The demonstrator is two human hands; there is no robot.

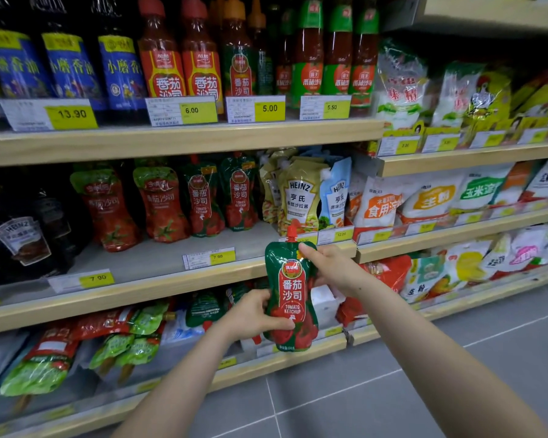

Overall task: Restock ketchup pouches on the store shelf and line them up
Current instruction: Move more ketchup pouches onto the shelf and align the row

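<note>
I hold a green and red tomato ketchup pouch (291,292) with a red spout cap upright in front of the shelves. My left hand (253,314) grips its lower left side. My right hand (326,267) pinches its upper right corner. On the middle shelf (159,257) stand two matching green ketchup pouches (222,197) side by side, set back from the edge. Left of them lean two red ketchup pouches (133,207) with green tops.
Heinz pouches (301,197) stand right of the green pouches. Dark Heinz bottles (23,238) stand at the left. Sauce bottles (200,55) fill the top shelf. Several pouches lie flat on the bottom shelf (60,358). Price tags (209,257) line the shelf edges. Grey floor tiles (393,390) lie below.
</note>
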